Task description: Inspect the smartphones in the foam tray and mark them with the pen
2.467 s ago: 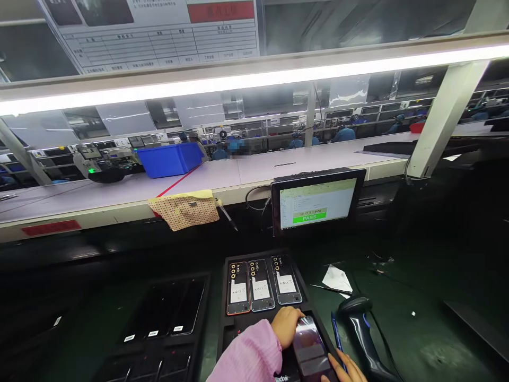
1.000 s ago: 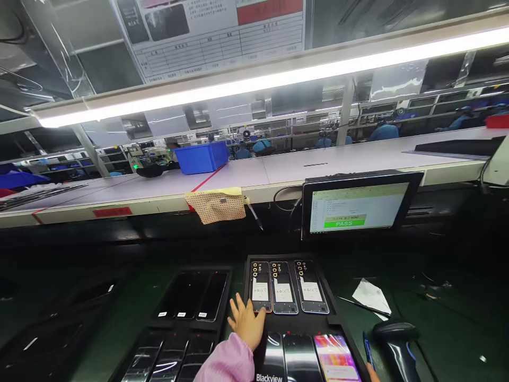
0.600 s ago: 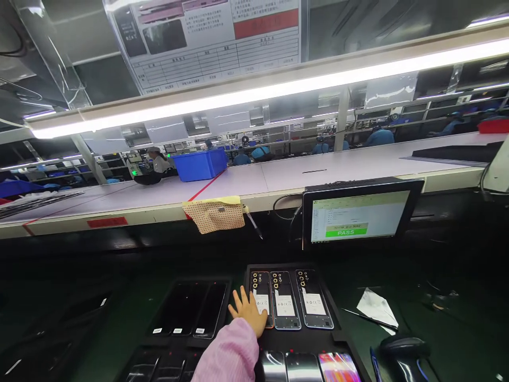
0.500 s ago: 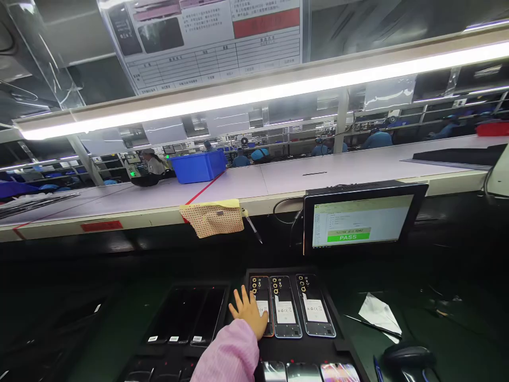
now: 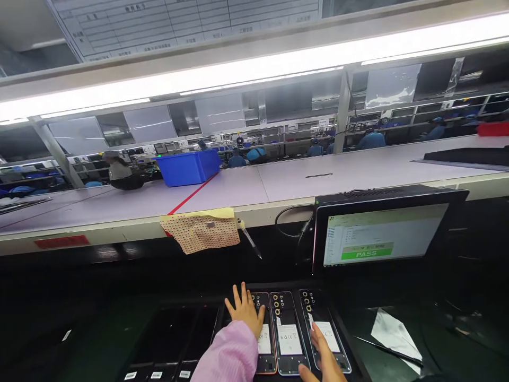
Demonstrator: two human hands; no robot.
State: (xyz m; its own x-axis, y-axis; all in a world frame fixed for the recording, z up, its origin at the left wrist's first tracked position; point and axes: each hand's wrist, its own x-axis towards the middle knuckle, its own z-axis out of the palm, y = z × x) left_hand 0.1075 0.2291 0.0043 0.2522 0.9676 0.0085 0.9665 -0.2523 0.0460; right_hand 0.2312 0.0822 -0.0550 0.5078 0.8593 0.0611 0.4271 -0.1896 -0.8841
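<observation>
A black tray (image 5: 342, 347) in front of me holds three phone bodies lying back-side up, each with a white label. My left hand (image 5: 243, 313), in a pink sleeve, lies flat with fingers spread on the left phone (image 5: 264, 339) and the tray's left edge. My right hand (image 5: 323, 358) comes in from the bottom edge, its fingers resting on the right phone (image 5: 326, 334). The middle phone (image 5: 287, 334) lies untouched between them. Neither hand grips anything.
A second black tray (image 5: 175, 339) with dark phones lies to the left. A monitor (image 5: 377, 233) showing a green PASS bar stands behind the tray. White paper (image 5: 393, 334) and a thin tool lie at right. A yellow cloth (image 5: 201, 231) hangs from the conveyor edge; a blue bin (image 5: 186, 167) sits beyond.
My left hand left the phone in the near row and moved forward to the far row's left phone. My right hand has come in onto the right phone. The camera has tilted down.
</observation>
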